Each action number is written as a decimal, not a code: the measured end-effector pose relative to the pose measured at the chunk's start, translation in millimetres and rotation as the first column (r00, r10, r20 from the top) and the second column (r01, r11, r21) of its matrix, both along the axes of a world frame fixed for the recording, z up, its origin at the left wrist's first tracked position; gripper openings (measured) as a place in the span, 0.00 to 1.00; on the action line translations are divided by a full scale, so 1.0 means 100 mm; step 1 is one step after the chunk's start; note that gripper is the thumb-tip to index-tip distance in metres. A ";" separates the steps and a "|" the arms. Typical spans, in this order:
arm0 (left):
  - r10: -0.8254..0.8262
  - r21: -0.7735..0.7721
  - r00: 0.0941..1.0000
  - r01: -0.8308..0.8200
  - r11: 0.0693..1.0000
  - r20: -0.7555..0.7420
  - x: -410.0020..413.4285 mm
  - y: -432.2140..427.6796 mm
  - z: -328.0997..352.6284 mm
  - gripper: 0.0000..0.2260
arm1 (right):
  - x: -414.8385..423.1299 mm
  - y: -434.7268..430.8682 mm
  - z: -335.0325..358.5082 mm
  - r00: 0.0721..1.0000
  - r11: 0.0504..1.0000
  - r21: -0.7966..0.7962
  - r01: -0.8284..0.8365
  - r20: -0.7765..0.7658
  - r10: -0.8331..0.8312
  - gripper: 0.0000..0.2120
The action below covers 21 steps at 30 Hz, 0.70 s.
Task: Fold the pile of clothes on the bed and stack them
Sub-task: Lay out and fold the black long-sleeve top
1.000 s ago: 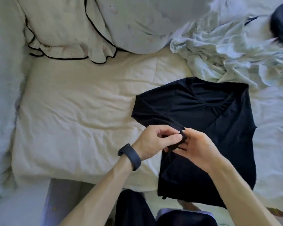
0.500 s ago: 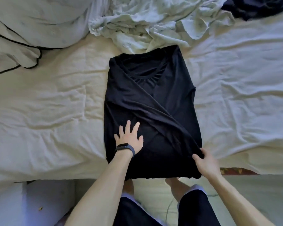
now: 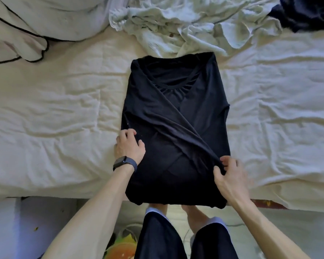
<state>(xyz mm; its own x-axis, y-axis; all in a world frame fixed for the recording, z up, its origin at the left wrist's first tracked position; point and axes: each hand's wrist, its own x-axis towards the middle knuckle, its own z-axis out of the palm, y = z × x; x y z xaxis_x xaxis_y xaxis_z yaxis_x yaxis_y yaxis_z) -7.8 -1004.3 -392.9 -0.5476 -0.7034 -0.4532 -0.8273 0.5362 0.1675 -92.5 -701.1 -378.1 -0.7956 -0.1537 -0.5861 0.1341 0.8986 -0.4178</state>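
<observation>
Moved from shirt [image 3: 176, 113] centre to left edge: left hand [image 3: 129, 145], fingers curled, gripping there. Right hand [image 3: 229, 177]: pinching fold at right edge. Shirt: flat near bed [image 3: 64, 109] edge, sides folded in. Likely next: fold in half.

On the black shirt [image 3: 176, 109], the left hand [image 3: 129, 145] has slid from middle to left edge.
</observation>
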 end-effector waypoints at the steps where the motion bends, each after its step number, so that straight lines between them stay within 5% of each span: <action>1: 0.029 -0.042 0.999 -0.031 0.999 -0.029 -0.06 -0.14 0.00 0.17 | -0.10 -0.25 0.02 0.999 0.998 -0.056 -0.039 -0.017 0.038 0.15; 9: -0.126 -0.074 0.990 0.121 0.990 -0.058 -0.52 -1.08 -0.38 0.22 | -1.16 -2.55 -0.32 0.970 0.950 -0.210 -0.231 0.022 0.241 0.30; 14: 0.065 0.111 0.980 -0.045 0.993 -0.188 -0.38 -1.36 -0.50 0.09 | -1.48 -3.33 -0.52 0.963 0.965 -0.169 -0.198 0.147 0.224 0.31; 21: 0.393 0.424 0.875 -0.254 0.869 -0.282 -0.08 -1.54 -0.62 0.10 | -1.69 -4.19 -0.59 0.956 0.958 -0.279 -0.062 0.260 0.137 0.13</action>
